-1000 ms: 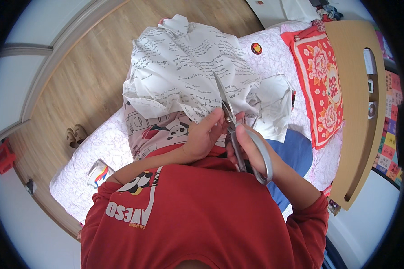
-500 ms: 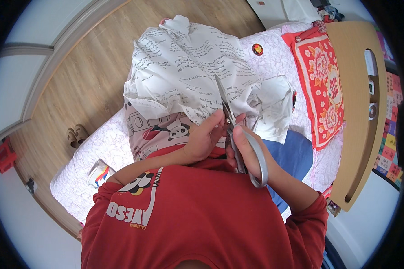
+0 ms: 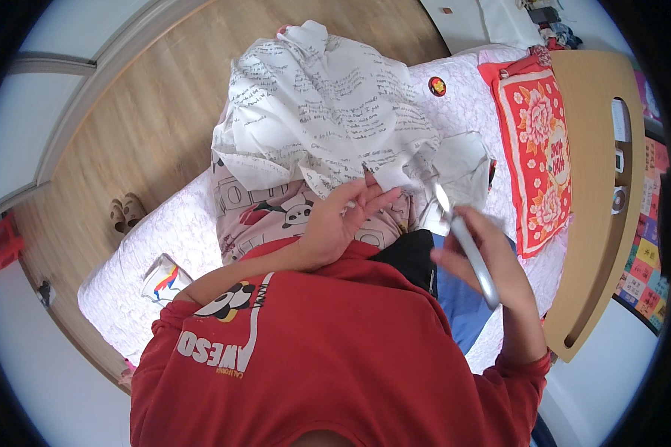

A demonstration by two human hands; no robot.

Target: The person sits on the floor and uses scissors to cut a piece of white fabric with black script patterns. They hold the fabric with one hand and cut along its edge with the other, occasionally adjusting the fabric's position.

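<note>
My right hand [image 3: 492,257] is closed round the grey handles of a pair of scissors [image 3: 471,249], held to the right of my lap. The blades point away from me and look short and bright, seen almost end-on. A white cloth with rows of dark handwriting-like print [image 3: 328,104] lies crumpled over my knees. At its near edge is my left hand [image 3: 339,227], palm turned up and fingers loosely apart, the fingertips touching or just under the cloth. Beneath the cloth shows pink panda-print fabric [image 3: 294,212] over my legs.
A plain white cloth piece [image 3: 462,167] lies right of the printed cloth on the pale patterned bed [image 3: 127,290]. A small round red and black object [image 3: 438,87], a red floral pillow [image 3: 537,149], a wooden headboard [image 3: 596,201] and blue fabric [image 3: 462,320] stand around. Slippers [image 3: 127,214] rest on the floor.
My right hand has swung the scissors away from the printed cloth, to the right. My left hand has come away from the blades and its fingers have spread at the cloth's edge.
</note>
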